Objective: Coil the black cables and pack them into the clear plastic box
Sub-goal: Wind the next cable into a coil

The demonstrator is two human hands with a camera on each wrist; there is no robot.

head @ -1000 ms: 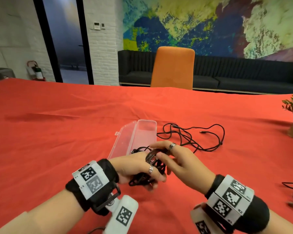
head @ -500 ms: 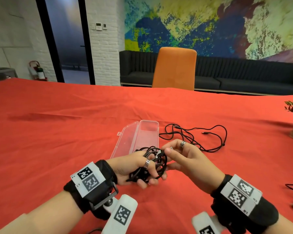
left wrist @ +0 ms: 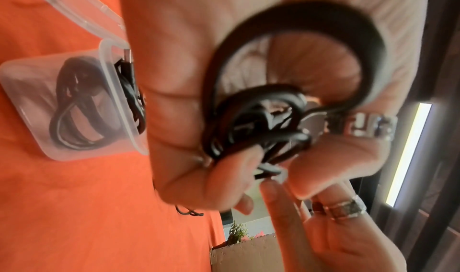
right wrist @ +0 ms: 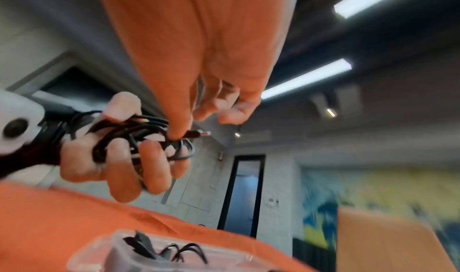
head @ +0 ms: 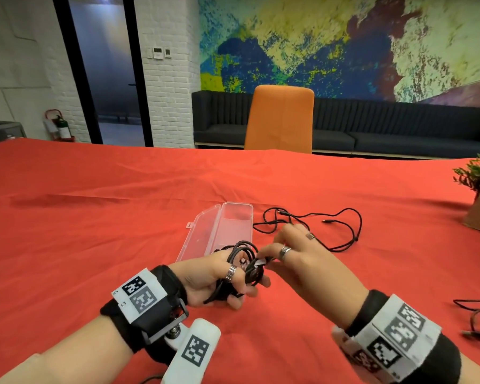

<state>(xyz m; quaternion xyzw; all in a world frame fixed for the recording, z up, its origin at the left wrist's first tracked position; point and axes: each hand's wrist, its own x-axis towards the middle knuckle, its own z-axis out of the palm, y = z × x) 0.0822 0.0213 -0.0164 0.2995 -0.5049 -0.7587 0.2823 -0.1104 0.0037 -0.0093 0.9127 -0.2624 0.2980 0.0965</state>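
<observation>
The left hand (head: 214, 275) curls its fingers round a coiled black cable (head: 244, 261) above the red cloth (head: 94, 231), just near of the open clear plastic box (head: 227, 231), while the right hand (head: 297, 256) pinches the cable's plug end (right wrist: 196, 133) between thumb and fingertip. To finish the coil well, the plug should probably be tucked through the loops while the left hand's grip stays firm, lest they spring apart. One coil (left wrist: 77, 103) already lies in the box; a loose cable (head: 330, 223) lies to its right.
</observation>
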